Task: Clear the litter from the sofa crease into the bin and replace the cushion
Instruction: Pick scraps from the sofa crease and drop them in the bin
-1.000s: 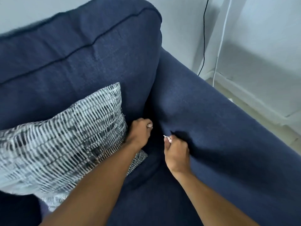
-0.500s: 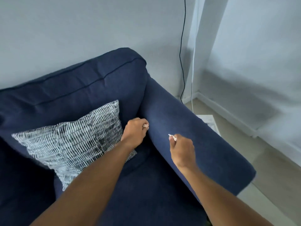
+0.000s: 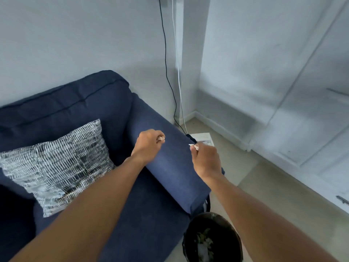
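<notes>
My left hand (image 3: 148, 145) is closed around a small pale scrap of litter (image 3: 161, 138) above the navy sofa's armrest (image 3: 175, 167). My right hand (image 3: 205, 160) pinches another white scrap (image 3: 193, 146) just past the armrest's outer edge. A black bin (image 3: 190, 241) with pale litter inside stands on the floor below my right forearm, beside the sofa's front corner. The black-and-white patterned cushion (image 3: 54, 163) leans against the sofa back on the left. The crease between seat and armrest is mostly hidden behind my left arm.
A black cable (image 3: 166, 72) and a white cable (image 3: 177, 72) hang down the wall behind the armrest. A white flat object (image 3: 203, 138) lies on the floor beyond the armrest. White cabinet doors with metal handles (image 3: 342, 200) line the right side.
Both hands have lifted out of the sofa crease and moved right, up over the armrest, each still holding its scrap. The view has pulled back, and the bin has come into sight.
</notes>
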{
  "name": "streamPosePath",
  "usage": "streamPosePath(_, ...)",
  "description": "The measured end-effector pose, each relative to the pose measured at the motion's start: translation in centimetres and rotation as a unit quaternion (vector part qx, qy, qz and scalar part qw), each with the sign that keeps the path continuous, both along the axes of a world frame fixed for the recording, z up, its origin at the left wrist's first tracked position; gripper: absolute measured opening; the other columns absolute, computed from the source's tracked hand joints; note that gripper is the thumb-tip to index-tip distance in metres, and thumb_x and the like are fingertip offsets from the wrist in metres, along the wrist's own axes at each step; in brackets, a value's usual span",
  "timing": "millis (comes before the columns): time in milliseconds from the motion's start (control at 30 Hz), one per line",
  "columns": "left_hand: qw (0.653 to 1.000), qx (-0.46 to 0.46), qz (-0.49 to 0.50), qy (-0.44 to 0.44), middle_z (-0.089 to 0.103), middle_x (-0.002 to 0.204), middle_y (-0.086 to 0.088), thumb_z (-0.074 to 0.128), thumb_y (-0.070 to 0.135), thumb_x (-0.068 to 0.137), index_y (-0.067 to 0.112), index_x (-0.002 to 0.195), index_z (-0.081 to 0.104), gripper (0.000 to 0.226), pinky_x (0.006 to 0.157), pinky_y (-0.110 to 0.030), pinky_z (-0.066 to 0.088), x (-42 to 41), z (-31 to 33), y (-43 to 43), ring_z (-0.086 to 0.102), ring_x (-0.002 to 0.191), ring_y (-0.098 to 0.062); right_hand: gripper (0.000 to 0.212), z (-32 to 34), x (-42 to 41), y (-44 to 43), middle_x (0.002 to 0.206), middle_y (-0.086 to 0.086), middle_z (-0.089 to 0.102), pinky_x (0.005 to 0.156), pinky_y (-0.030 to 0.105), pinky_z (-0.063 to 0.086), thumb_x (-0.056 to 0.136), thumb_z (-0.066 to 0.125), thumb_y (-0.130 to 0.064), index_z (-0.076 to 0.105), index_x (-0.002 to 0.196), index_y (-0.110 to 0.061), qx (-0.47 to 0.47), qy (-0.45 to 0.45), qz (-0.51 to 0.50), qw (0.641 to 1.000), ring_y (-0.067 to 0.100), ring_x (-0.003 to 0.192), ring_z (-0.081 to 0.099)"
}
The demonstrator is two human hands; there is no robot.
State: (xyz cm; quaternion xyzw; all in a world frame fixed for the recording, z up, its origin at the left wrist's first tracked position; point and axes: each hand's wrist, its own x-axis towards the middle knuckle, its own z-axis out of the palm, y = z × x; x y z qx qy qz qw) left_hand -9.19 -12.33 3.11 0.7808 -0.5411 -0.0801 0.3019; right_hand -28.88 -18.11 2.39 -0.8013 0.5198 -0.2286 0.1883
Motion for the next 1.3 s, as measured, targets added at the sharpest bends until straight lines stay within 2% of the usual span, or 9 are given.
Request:
streamPosePath(133, 1.0, 0.005, -0.016, 0.005, 0.064, 0.089, 0.003, 0.063, 0.017, 0.094, 0.017, 0.094, 0.073, 0.01, 0.071, -0.031, 0.055, -4.5, 0.2, -1.0, 0.061, 0.082, -0.014, 0.03, 0.8, -5.2, -0.1, 0.071, 0.008, 0.054, 0.059, 0.031, 0.03, 0.101, 0.046, -0.031, 0.058, 0.083, -0.01, -0.005, 0.01, -0.023, 1.0, 0.033, 0.072, 0.057)
streamPosePath(233, 0.999, 0.005, -0.034, -0.005, 0.065, 0.09, 0.003, 0.064, 0.018, 0.094, 0.019, 0.095, 0.073, 0.009, 0.072, -0.029, 0.052, -7.6, 0.2, -1.9, 0.06, 0.082, -0.013, 0.03, 0.9, -9.0, -0.6, 0.085, 0.014, 0.067, 0.06, 0.029, 0.031, 0.1, 0.047, -0.031, 0.066, 0.096, -0.008, -0.013, 0.027, -0.045, 0.999, 0.035, 0.079, 0.061)
streamPosePath(333, 0.998, 0.006, -0.057, -0.003, 0.065, 0.089, 0.001, 0.064, 0.016, 0.094, 0.018, 0.095, 0.073, 0.009, 0.071, -0.03, 0.051, -10.5, -0.1, -2.7, 0.06, 0.082, -0.016, 0.03, 0.7, -12.4, -0.9, 0.086, 0.015, 0.067, 0.057, 0.029, 0.028, 0.1, 0.048, -0.031, 0.065, 0.092, -0.008, -0.016, 0.039, -0.065, 0.997, 0.033, 0.071, 0.056)
streamPosePath(467, 0.996, 0.001, -0.093, 0.005, 0.065, 0.089, 0.002, 0.066, 0.015, 0.093, 0.016, 0.095, 0.072, 0.007, 0.072, -0.027, 0.048, -14.4, -1.0, -3.3, 0.06, 0.08, -0.014, 0.029, 0.1, -16.6, -1.1, 0.086, 0.016, 0.067, 0.06, 0.031, 0.034, 0.1, 0.049, -0.031, 0.065, 0.093, -0.008, -0.008, 0.048, -0.074, 0.996, 0.037, 0.078, 0.06)
streamPosePath(600, 0.992, 0.007, -0.13, 0.003, 0.064, 0.086, 0.003, 0.066, 0.015, 0.093, 0.014, 0.096, 0.072, 0.007, 0.071, -0.027, 0.045, -17.8, -2.4, -3.9, 0.057, 0.076, -0.011, 0.026, -0.6, -20.5, -0.9, 0.083, 0.015, 0.066, 0.06, 0.029, 0.033, 0.099, 0.052, -0.031, 0.065, 0.091, -0.01, -0.006, 0.051, -0.085, 0.995, 0.035, 0.076, 0.061)
streamPosePath(733, 0.988, 0.022, -0.153, 0.007, 0.069, 0.091, -0.001, 0.066, 0.015, 0.093, 0.013, 0.097, 0.073, 0.008, 0.071, -0.024, 0.04, -19.8, -4.0, -4.2, 0.059, 0.079, -0.014, 0.026, -1.9, -23.6, -0.9, 0.081, 0.013, 0.065, 0.061, 0.031, 0.04, 0.099, 0.053, -0.033, 0.064, 0.09, -0.012, 0.019, 0.052, -0.096, 0.994, 0.033, 0.075, 0.06)
streamPosePath(933, 0.986, 0.031, -0.167, -0.002, 0.07, 0.094, -0.004, 0.068, 0.016, 0.092, 0.012, 0.101, 0.074, 0.011, 0.071, -0.023, 0.039, -21.9, -6.9, -3.2, 0.058, 0.079, -0.014, 0.027, -4.3, -26.1, 0.1, 0.086, 0.013, 0.066, 0.063, 0.031, 0.037, 0.099, 0.052, -0.035, 0.065, 0.092, -0.013, 0.041, 0.061, -0.101, 0.992, 0.034, 0.08, 0.061)
streamPosePath(1133, 0.985, 0.04, -0.17, -0.004, 0.067, 0.086, -0.004, 0.071, 0.017, 0.09, 0.013, 0.097, 0.075, 0.01, 0.069, -0.028, 0.042, -22.5, -10.2, -1.5, 0.055, 0.074, -0.016, 0.029, -6.8, -26.1, 1.5, 0.091, 0.013, 0.067, 0.07, 0.035, 0.046, 0.099, 0.05, -0.037, 0.067, 0.096, -0.014, 0.068, 0.079, -0.102, 0.989, 0.035, 0.086, 0.061)
streamPosePath(1300, 0.983, 0.062, -0.172, 0.006, 0.066, 0.085, 0.001, 0.072, 0.018, 0.089, 0.016, 0.095, 0.075, 0.007, 0.07, -0.027, 0.042, -22.3, -12.7, 0.3, 0.054, 0.073, -0.012, 0.027, -9.4, -25.6, 3.0, 0.089, 0.013, 0.064, 0.065, 0.032, 0.038, 0.099, 0.051, -0.038, 0.065, 0.096, -0.015, 0.085, 0.087, -0.096, 0.988, 0.036, 0.085, 0.061)
